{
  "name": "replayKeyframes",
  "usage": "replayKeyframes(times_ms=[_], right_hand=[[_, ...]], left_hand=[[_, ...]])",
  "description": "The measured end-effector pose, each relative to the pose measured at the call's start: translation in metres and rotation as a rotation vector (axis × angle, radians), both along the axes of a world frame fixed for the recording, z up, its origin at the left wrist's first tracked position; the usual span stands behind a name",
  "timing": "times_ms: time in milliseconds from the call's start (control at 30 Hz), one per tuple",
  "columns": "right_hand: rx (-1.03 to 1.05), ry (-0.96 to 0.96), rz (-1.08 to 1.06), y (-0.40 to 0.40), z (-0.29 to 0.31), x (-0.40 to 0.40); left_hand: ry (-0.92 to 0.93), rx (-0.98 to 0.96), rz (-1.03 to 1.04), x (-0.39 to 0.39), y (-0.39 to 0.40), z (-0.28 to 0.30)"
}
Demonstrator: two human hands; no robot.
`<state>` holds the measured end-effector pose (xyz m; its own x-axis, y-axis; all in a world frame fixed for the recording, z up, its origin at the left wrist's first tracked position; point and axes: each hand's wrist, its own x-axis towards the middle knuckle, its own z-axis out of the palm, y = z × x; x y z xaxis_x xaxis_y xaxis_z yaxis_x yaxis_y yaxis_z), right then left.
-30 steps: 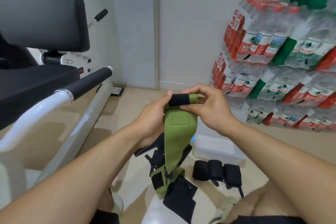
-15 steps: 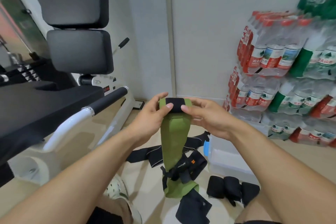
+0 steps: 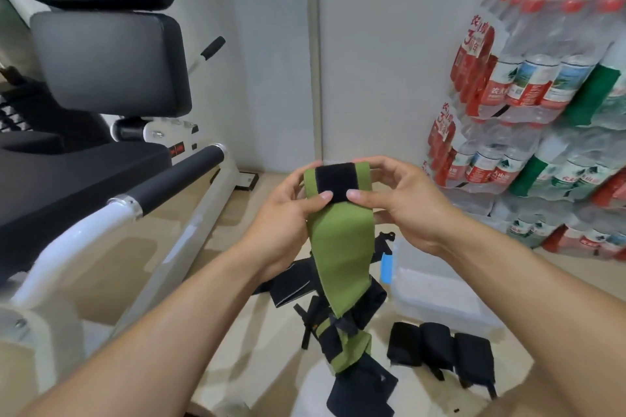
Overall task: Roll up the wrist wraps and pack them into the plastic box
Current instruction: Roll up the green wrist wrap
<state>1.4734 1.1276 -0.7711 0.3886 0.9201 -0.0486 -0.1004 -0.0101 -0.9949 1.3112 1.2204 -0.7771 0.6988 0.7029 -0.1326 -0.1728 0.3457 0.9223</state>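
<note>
Left hand (image 3: 288,213): pinching green wrist wrap's (image 3: 338,247) top end.
Right hand (image 3: 403,200): pinching same end, opposite side.
Wrap axis: hanging straight down between hands.
Plastic box (image 3: 437,291): on floor, nearer right hand.

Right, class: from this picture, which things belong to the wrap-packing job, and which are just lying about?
Part of the job:
green wrap, pinched at its top by the left hand and right hand
three black rolls on the floor
loose wraps in a pile
plastic box

Just lying about:
water bottle packs
gym machine
</note>
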Motion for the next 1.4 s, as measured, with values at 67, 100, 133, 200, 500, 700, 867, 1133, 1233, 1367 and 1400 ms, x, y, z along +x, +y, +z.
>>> replayKeyframes(times_ms=[67,100,133,200,500,700,867,1133,1233,1367,1400], right_hand=[[0.013,-0.037,-0.026,0.002,-0.006,0.0],[0.012,-0.061,-0.04,0.003,-0.009,0.0],[0.014,-0.083,-0.053,0.004,-0.013,0.0],[0.023,-0.12,-0.072,0.006,-0.019,0.0],[0.028,-0.187,-0.001,0.007,-0.021,0.007],[0.007,0.197,0.006,0.004,-0.021,0.015],[-0.004,0.187,-0.16,0.005,-0.037,0.001],[-0.116,-0.185,-0.102,0.001,-0.05,-0.014],[-0.076,-0.155,-0.059,0.001,-0.044,-0.012],[-0.04,-0.12,-0.045,0.004,-0.037,-0.005],[-0.026,-0.14,-0.023,0.004,-0.035,-0.002]], left_hand=[[0.033,-0.021,-0.036,0.003,0.002,-0.001],[0.06,-0.025,-0.059,0.004,0.003,-0.001],[0.091,-0.033,-0.079,0.006,0.003,-0.002],[0.157,-0.056,-0.105,0.008,0.006,-0.005],[0.2,-0.073,-0.06,0.006,0.007,-0.011],[0.13,-0.021,-0.003,0.006,0.01,-0.012],[0.174,0.084,0.035,0.008,0.008,-0.019],[0.246,0.136,0.006,0.005,0.008,-0.028],[0.226,0.131,0.003,0.003,0.012,-0.029],[0.177,0.131,-0.056,0.003,0.012,-0.025],[0.179,0.153,-0.058,0.003,0.011,-0.024]])
